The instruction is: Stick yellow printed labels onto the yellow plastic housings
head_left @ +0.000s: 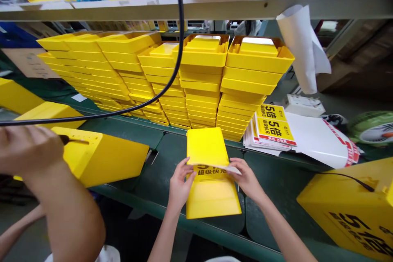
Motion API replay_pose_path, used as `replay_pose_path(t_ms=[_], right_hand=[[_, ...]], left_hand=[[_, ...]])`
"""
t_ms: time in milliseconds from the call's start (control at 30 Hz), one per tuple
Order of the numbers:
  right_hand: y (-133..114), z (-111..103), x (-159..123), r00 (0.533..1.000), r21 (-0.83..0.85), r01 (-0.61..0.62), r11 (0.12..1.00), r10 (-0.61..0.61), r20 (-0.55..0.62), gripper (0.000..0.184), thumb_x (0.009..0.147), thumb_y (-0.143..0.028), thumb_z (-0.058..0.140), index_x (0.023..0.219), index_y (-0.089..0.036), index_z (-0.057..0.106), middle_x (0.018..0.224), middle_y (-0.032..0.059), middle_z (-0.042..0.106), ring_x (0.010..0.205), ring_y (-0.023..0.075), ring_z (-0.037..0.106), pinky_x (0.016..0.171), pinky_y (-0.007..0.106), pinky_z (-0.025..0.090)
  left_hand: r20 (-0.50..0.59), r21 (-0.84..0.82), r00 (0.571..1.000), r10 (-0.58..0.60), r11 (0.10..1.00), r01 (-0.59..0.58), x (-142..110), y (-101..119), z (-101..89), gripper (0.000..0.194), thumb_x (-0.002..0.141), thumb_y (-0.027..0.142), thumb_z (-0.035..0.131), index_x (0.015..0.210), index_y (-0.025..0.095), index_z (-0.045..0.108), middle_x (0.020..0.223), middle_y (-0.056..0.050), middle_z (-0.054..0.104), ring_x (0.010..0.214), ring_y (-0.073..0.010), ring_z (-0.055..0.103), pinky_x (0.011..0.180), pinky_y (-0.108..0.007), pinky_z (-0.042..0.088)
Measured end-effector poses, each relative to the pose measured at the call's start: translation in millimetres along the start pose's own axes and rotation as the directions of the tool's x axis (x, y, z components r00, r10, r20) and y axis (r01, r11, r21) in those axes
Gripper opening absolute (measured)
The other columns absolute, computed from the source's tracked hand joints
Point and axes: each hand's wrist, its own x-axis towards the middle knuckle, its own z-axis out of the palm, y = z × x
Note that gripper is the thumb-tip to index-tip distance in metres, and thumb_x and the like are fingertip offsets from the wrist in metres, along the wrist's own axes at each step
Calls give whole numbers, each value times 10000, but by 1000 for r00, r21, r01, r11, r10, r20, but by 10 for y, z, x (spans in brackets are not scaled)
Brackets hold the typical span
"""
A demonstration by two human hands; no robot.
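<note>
A yellow plastic box [204, 141] lies in front of me on the green work surface. A yellow printed label [211, 172] with black characters is stretched across its middle, its upper edge curled so that a pale backing shows. My left hand [180, 182] pinches the label's left end between thumb and fingers. At the opposite end, my right hand [245, 177] grips the right corner the same way. Whether the label's lower part touches the box, I cannot tell.
Stacked yellow trays [166, 86] line the back. Printed labels [272, 127] lie in a pile at right, near another labelled box [353, 208]. A black cable [172, 77] hangs across the view. A co-worker's arm [61, 196] is at left, beside a yellow box [113, 159].
</note>
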Motion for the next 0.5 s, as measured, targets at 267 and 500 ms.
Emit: replay_pose_path(t_ms=[267, 500], right_hand=[[-115, 25, -339, 998, -96, 45, 994, -48, -32, 232, 839, -384, 499, 923, -209, 626, 984, 57, 674, 919, 196, 626, 796, 296, 509], [-6, 99, -633, 977, -182, 157, 971, -179, -116, 171, 837, -278, 530, 958, -261, 650, 1012, 33, 677, 928, 186, 630, 809, 311, 521]], left_hand=[[-99, -103, 993, 61, 992, -71, -239, -45, 30, 520, 736, 235, 670, 1215, 186, 475, 885, -57, 691, 909, -209, 640, 928, -372, 476], [-230, -168, 973, 0, 985, -40, -474, -8, 73, 522, 717, 245, 700, 1196, 165, 507, 849, -52, 716, 917, -239, 654, 917, -387, 506]])
